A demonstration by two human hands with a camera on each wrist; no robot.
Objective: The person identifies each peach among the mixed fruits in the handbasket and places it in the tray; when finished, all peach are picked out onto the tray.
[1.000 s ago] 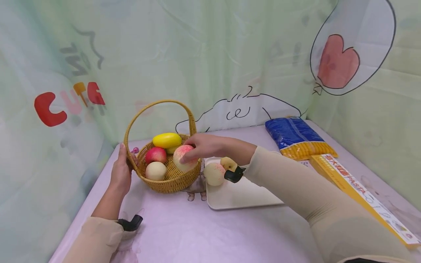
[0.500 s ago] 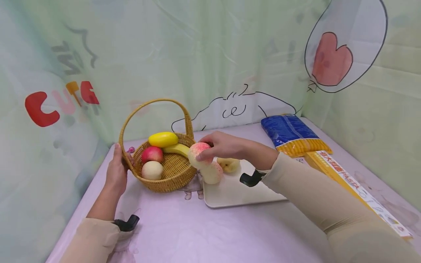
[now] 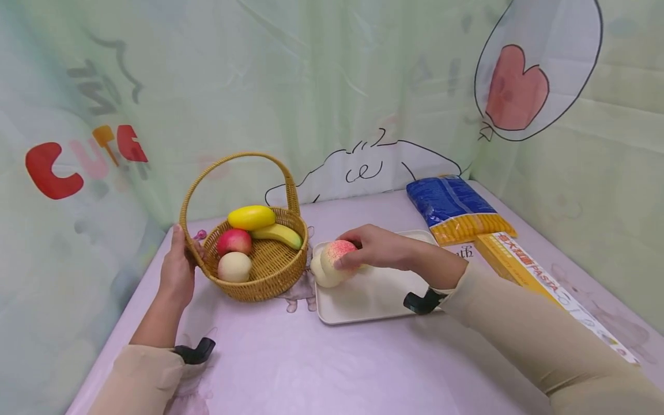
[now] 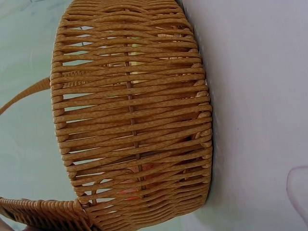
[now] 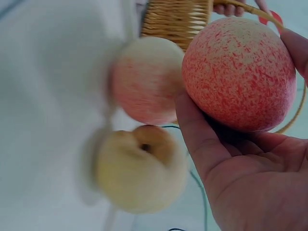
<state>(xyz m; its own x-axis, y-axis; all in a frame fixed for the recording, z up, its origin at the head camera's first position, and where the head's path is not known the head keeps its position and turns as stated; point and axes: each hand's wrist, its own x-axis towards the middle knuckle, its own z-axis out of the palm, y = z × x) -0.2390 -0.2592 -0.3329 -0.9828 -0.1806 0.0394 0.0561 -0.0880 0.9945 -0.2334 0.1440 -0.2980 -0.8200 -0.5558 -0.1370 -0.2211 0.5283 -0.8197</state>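
A wicker basket [image 3: 259, 288] stands on the left of the table, its handle upright. My left hand [image 3: 176, 271] grips it at the left foot of the handle; several fingertips show there in the right wrist view. Inside lie a yellow oval fruit [image 3: 251, 218], a banana [image 3: 277, 234], a red apple [image 3: 234, 242] and a pale peach [image 3: 234, 267]. Over the left end of a white tray [image 3: 384, 305], my right hand [image 3: 381, 248] holds a red-speckled peach [image 5: 240, 74] between thumb and fingers. Beside it are another peach [image 5: 149, 79] and a yellow fruit with a brown dimple [image 5: 139, 178].
A blue and yellow pasta bag [image 3: 456, 207] lies at the back right. In front of it a long yellow and white pasta box [image 3: 555, 294] runs along the right side. A patterned curtain [image 3: 332, 86] hangs behind the table.
The right hand has carried the red-speckled peach out of the basket, rightward to over the tray. The left hand keeps its grip on the basket. The head view has shifted slightly.
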